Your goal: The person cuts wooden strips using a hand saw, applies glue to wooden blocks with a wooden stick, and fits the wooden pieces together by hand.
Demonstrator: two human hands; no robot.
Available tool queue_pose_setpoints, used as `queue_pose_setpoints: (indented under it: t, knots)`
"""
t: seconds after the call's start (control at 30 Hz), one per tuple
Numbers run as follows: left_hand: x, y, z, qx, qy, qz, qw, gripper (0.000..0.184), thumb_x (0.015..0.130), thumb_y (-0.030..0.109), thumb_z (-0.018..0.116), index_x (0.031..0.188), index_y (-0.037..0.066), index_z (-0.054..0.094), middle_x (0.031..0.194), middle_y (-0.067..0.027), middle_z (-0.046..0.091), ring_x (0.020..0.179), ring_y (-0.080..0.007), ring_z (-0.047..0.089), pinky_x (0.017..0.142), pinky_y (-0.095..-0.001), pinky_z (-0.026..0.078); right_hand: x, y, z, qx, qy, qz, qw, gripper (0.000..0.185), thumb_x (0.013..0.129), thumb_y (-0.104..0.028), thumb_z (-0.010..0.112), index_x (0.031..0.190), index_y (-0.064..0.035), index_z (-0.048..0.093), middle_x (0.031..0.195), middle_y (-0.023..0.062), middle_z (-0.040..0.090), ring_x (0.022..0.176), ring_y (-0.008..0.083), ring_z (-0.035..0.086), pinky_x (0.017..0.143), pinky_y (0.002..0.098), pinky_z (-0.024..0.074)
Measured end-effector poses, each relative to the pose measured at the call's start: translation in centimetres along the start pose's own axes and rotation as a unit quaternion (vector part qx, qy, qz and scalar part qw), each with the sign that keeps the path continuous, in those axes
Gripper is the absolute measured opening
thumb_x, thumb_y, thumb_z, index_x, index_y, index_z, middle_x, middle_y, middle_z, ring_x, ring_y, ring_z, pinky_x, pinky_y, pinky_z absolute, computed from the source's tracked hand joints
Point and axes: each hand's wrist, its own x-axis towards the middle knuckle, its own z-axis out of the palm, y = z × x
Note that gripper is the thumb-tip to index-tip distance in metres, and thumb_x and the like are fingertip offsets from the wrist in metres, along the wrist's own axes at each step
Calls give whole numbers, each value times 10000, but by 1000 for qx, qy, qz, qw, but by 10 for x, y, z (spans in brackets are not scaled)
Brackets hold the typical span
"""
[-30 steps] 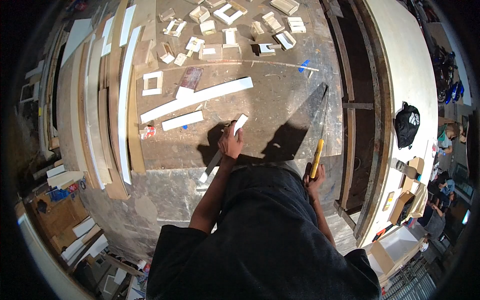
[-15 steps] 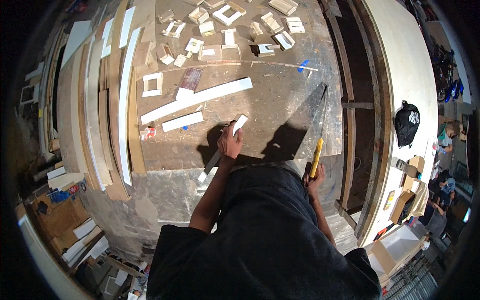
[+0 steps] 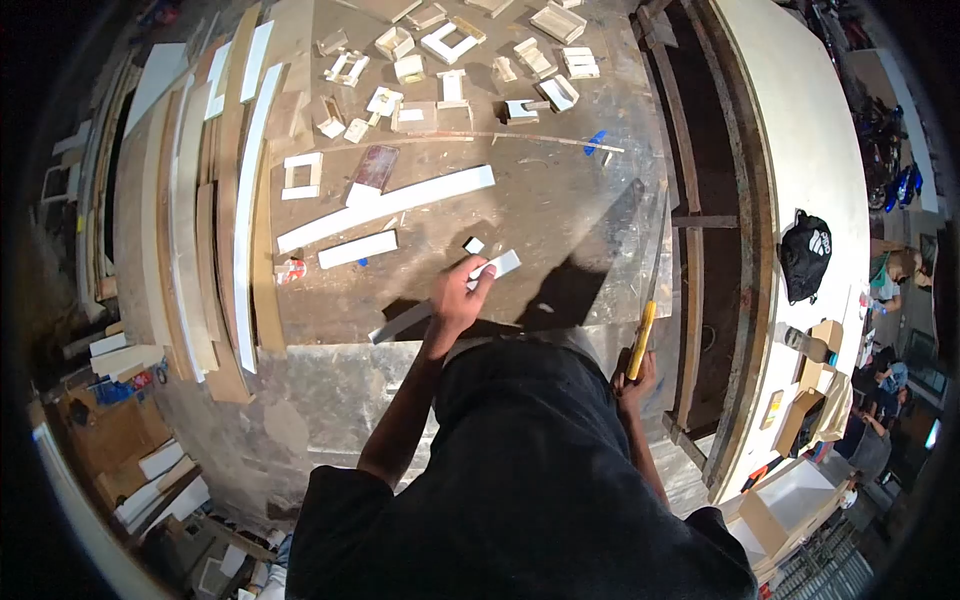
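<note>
My left hand (image 3: 462,298) is closed around a narrow white-faced wood strip (image 3: 496,268) over the workbench (image 3: 330,315). One end of the strip sticks out past the fingers, and its other end reaches back beside the wrist. Just beyond the fingertips is a small white-topped block (image 3: 474,244), apart from the strip. At the bench's near right side, my right hand (image 3: 636,382) grips the yellow handle of a handsaw (image 3: 643,335). Its thin blade points away from me.
A long white strip (image 3: 390,207) and a shorter one (image 3: 358,249) lie ahead on the bench. Several small wooden frames (image 3: 452,40) sit at the far side. Long boards (image 3: 250,220) line the left. Across a gap on the right, a pale tabletop holds a black backpack (image 3: 808,255).
My left hand has turned the strip so its far end points more to the right. The small block now shows separately beyond the fingers. My right hand still holds the saw.
</note>
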Motion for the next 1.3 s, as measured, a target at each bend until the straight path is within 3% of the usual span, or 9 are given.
queue_pose_setpoints:
  t: [0.1,0.2,0.33,0.5,0.63,0.83,1.03,1.17,1.3]
  knots:
    - [5,12,26,-19,-8,39,999,288,945,346,658,991,63,686,838,-161,703,761,-300,717,630,-374,536,0,17,-13,-76,29,-37,996,106,841,-75,564,767,-12,522,700,130,399,646,318,411,583,413,322]
    - [6,51,49,-27,-36,24,999,309,934,334,672,971,28,686,891,-127,733,826,-291,730,692,-361,567,3,28,-38,-36,43,21,998,48,839,-36,583,811,-10,555,679,113,430,630,310,446,575,407,344]
    - [15,78,95,4,-65,56,996,263,903,317,693,946,59,695,901,-129,732,815,-290,724,665,-375,552,32,39,-52,-56,98,-3,994,79,914,-63,597,856,-9,588,679,86,502,618,257,510,581,370,395]
    - [33,90,166,77,-90,40,992,249,872,356,696,897,109,702,785,-96,716,739,-322,701,652,-432,538,86,41,-81,151,119,238,952,263,984,-239,647,972,22,630,773,16,582,679,98,555,609,268,462]
    - [54,76,228,73,-83,65,992,275,870,354,712,879,79,709,793,-122,718,782,-303,713,677,-392,539,116,65,-114,60,67,212,973,268,979,-293,657,912,-35,634,691,-46,529,588,64,476,527,245,349]
    - [77,84,306,83,-113,46,989,262,814,351,743,948,125,745,869,-119,733,831,-324,712,708,-410,551,120,63,-150,362,179,285,869,392,1006,-393,580,838,-40,613,610,-41,486,484,47,369,467,226,257]
    - [102,101,370,67,-102,25,992,198,765,304,787,847,141,710,815,-124,708,832,-343,691,702,-453,524,149,79,-168,261,120,357,889,344,968,-360,659,789,-70,611,591,-73,464,485,33,387,454,227,269]
    - [106,98,406,98,-27,119,988,180,754,259,791,853,117,742,957,-108,696,866,-355,670,748,-468,521,176,135,-161,221,93,379,894,323,946,-335,701,779,-61,660,609,-88,474,513,19,379,463,233,256]
    - [107,113,411,105,-56,83,989,139,765,228,793,823,114,739,901,-67,670,849,-334,651,768,-455,500,203,213,-141,163,-64,379,909,238,927,-231,717,926,7,728,633,-69,510,569,34,425,500,248,312]
